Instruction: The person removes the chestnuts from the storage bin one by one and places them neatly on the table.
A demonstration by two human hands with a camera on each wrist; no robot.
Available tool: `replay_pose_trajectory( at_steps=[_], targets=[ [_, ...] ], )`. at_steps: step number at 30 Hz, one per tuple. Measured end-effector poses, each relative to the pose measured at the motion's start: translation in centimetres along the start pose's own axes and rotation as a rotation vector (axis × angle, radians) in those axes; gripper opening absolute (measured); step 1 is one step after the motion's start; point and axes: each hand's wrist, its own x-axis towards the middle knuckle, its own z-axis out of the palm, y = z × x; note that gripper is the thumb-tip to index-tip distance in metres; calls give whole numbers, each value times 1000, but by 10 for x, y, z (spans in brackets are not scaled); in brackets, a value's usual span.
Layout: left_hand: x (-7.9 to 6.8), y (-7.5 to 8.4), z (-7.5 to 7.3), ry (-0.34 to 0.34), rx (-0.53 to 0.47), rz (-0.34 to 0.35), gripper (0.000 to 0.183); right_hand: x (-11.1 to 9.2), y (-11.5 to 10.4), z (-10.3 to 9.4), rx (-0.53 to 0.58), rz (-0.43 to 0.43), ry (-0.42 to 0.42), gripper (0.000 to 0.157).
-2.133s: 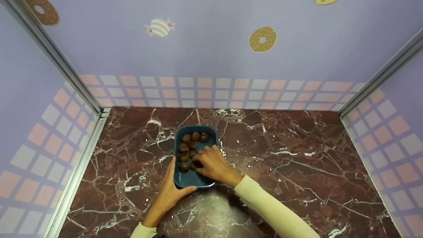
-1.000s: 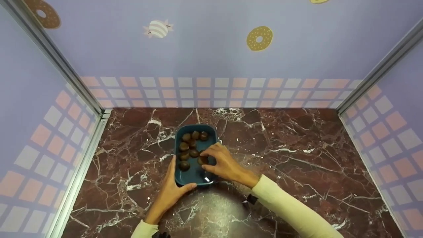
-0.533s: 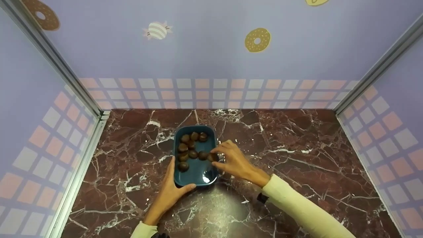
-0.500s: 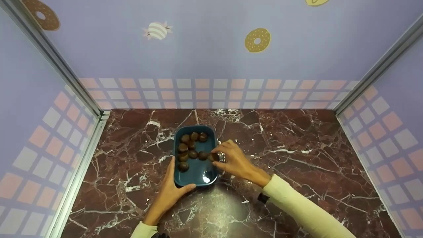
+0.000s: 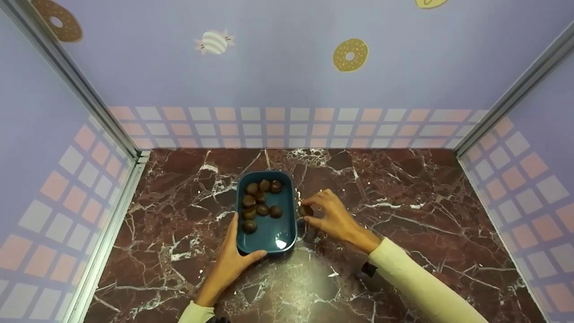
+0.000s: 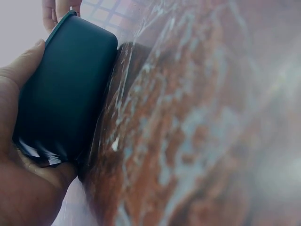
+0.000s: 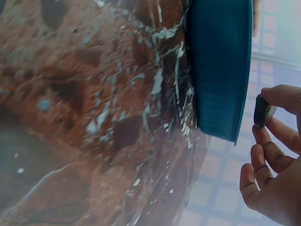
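A teal rectangular container stands on the marbled surface with several brown chestnuts inside, mostly along its left side and far end. My left hand holds its near left corner, thumb along the near wall and fingers on the left side. Just outside the right rim, my right hand pinches one chestnut between thumb and fingertips. In the right wrist view that chestnut shows a dark, flattish side, raised beside the container wall. The left wrist view shows the container's outer side close by.
The dark red marbled tabletop spreads on both sides of the container. Lilac walls with pink and white squares stand at the back and both sides, with metal strips at the corners.
My right hand has drawn a chestnut out of the container and over its right rim, moving right. Another chestnut sits further right inside than before. The left hand stays put on the container.
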Motion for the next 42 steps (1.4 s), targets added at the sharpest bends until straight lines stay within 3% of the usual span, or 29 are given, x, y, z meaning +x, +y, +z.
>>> replay_pose_trajectory(
  at_steps=[35, 42],
  targets=[
    [0, -1, 0, -1, -26, 6, 133, -30, 79, -13, 16, 280, 17, 36],
    [0, -1, 0, -9, -44, 6, 132, -32, 87, -14, -5, 275, 27, 34]
  ],
)
